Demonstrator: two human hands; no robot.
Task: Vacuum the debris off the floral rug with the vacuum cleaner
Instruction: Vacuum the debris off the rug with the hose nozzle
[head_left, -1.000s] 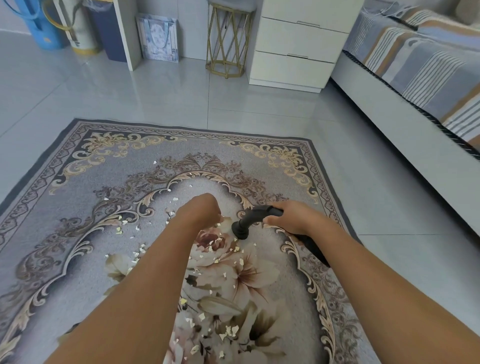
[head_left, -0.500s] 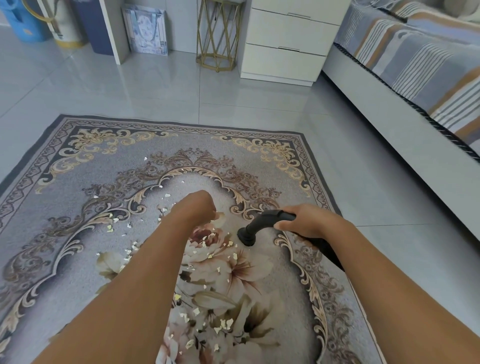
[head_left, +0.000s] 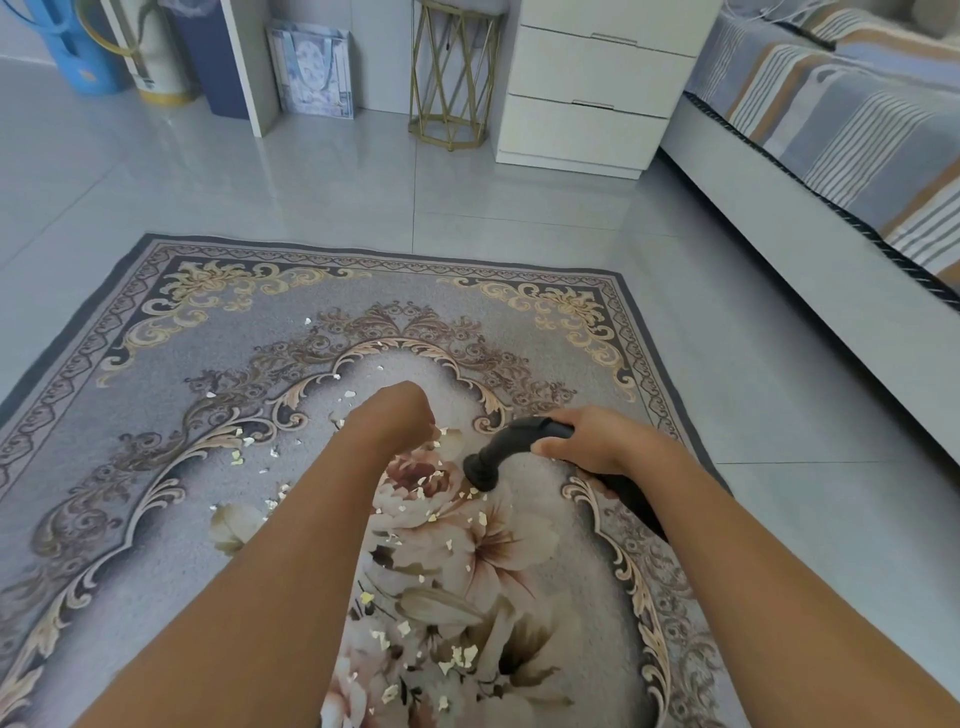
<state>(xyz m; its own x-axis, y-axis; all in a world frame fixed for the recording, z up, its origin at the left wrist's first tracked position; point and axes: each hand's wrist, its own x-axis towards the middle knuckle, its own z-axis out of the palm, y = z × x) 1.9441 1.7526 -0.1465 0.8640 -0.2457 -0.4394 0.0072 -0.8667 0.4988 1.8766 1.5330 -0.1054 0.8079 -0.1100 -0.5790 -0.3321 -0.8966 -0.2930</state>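
Debris (head_left: 457, 657) lay scattered across the middle of the rug (head_left: 156, 467), the nozzle (head_left: 483, 470) tipped down at it to draw it in, the right hand (head_left: 597, 439) gripping its bend to steer, the left hand (head_left: 395, 415) curled nearby, whether holding anything I couldn't tell.

Pale grey tiled floor (head_left: 519, 208). A floral rug (head_left: 156, 519) covers it from centre to 6 o'clock, strewn with pale debris (head_left: 457, 657). At 12 o'clock stand a gold wire stand (head_left: 451, 78) and white drawer unit (head_left: 587, 124), a gift bag (head_left: 311, 73) at 11, a bed (head_left: 831, 249) at 2.
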